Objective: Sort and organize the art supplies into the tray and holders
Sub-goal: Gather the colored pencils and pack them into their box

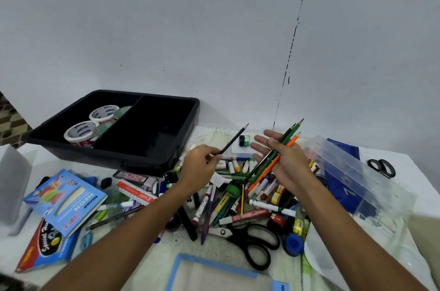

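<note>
My left hand (198, 168) pinches a dark pencil (234, 138) that points up and to the right. My right hand (283, 159) is raised palm up over the pile, with a bundle of coloured pencils (282, 148), green and orange among them, lying across the palm under the thumb. Its fingers are spread toward the left hand. Below both hands lies a heap of markers, crayons and pens (238, 198). A black two-compartment tray (152, 124) stands at the back left, with rolls of tape (81, 131) in its left compartment.
Black scissors (252, 240) lie at the front of the heap. A clear plastic box (350, 171) sits on the right, with a blue pouch (342, 186) beneath it and small scissors (382, 167) beyond. Blue and red packets (64, 200) lie on the left. A grey holder (12, 186) stands at the left edge.
</note>
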Demonstrator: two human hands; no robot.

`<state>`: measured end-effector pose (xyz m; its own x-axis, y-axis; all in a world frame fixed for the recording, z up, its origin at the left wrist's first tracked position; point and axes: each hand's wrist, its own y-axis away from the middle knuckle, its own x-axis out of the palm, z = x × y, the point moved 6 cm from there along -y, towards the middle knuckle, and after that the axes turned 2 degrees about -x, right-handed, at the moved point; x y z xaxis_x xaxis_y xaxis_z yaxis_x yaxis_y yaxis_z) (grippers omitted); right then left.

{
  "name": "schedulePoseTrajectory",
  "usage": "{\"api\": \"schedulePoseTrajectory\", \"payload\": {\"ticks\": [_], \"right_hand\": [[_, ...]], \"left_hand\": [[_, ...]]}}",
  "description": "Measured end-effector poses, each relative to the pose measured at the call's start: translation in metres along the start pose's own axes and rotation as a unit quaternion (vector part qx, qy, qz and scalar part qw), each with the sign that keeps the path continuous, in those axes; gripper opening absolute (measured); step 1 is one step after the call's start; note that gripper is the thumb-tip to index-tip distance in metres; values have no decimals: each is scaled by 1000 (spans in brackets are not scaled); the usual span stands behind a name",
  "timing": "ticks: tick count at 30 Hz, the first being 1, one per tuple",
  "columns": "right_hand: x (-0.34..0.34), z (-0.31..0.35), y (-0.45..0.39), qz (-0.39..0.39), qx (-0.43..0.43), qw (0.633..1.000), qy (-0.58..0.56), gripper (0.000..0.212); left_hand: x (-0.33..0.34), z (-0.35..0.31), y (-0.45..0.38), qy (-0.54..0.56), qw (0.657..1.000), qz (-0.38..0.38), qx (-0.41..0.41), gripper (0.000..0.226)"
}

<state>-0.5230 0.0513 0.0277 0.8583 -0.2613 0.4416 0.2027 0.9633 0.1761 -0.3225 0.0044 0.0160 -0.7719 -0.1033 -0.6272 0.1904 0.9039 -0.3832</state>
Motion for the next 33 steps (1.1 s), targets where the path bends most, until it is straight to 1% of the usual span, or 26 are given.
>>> {"api": "schedulePoseTrajectory", "payload": {"ticks": [2,5,9,10,11,12,13,14,15,16,18,19,20,21,23,25,26,28,31,32,33], "right_hand": [[9,-3,6,25,12,1000,-9,26],[18,-1,17,58,12,997,-55,25],[17,8,30,66,-17,997,-40,25],[15,11,33,64,-18,997,-45,24],[13,14,36,62,-17,996,-55,24],[12,18,38,63,-16,995,-71,24],[11,22,41,65,-15,994,-86,24],[11,26,44,70,-16,992,-99,23],[12,28,47,76,-18,991,-110,23],[14,29,51,82,-20,990,-117,23],[21,25,60,88,-25,989,-118,22],[25,22,65,90,-29,989,-117,22],[29,17,70,91,-32,989,-114,22],[34,12,74,91,-34,989,-110,22],[41,5,80,90,-33,990,-106,22],[46,1,82,87,-32,990,-108,21],[49,0,84,88,-32,990,-106,21],[55,-4,88,98,-30,990,-97,20],[67,-16,98,110,-22,992,-49,22],[67,-18,99,97,-21,995,-27,26],[65,-19,99,72,-23,997,-7,36]], "left_hand": [[6,-20,5,63,997,45,-12,16],[15,-51,15,68,993,95,22,17],[17,-80,32,76,991,96,50,18],[16,-83,37,97,990,94,39,17],[14,-82,41,141,986,90,4,18],[12,-77,44,208,973,82,-59,22],[12,-71,49,281,946,74,-142,28],[13,-65,55,344,910,71,-220,34],[15,-61,62,402,869,73,-279,40],[17,-61,68,462,824,79,-318,45],[24,-64,78,568,736,95,-355,58],[26,-68,82,599,709,101,-359,63],[27,-71,85,608,701,108,-357,66],[29,-74,87,608,701,116,-354,66],[27,-77,91,586,721,141,-343,59],[19,-73,95,532,765,183,-313,46],[13,-69,97,499,787,217,-290,40],[1,-65,103,445,816,285,-235,29],[-15,-60,114,389,838,337,-183,16],[-20,-57,116,378,840,345,-176,15],[-25,-53,118,371,840,355,-173,16]]}}
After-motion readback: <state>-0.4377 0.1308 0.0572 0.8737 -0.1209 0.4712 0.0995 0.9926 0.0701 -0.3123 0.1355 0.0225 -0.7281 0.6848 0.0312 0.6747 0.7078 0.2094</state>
